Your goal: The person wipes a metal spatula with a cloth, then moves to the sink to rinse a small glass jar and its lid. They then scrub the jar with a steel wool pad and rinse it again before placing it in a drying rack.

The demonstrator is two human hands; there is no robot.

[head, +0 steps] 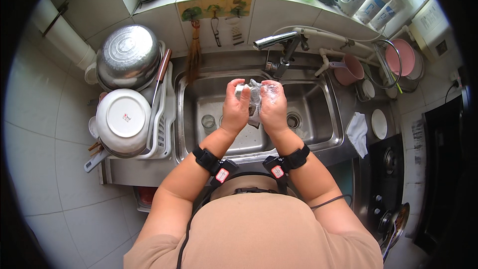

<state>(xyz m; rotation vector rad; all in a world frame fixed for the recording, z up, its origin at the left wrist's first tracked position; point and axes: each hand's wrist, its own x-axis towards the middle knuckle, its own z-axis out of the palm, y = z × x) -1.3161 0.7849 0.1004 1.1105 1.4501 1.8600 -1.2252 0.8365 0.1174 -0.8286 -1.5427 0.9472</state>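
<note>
Both my hands are raised over the divider of a double stainless steel sink [239, 155], close together. Between them is a crumpled clear plastic bag [255, 99] with something dark inside its lower part; the contents are too unclear to name. My left hand [236, 106] grips the bag's left side, along with a small whitish piece that I cannot identify. My right hand [273, 106] closes on the bag's right side. A small clear glass [208, 121] stands in the left basin. Behind my hands rises a chrome faucet [277, 40].
At left, a dish rack [164, 134] holds a metal basin [127, 54], a white bowl [125, 119] and a knife [163, 67]. A whisk broom [195, 52] hangs behind the sink. At right are a pink dipper [348, 70], a white cloth [357, 134] and a gas stove [384, 179].
</note>
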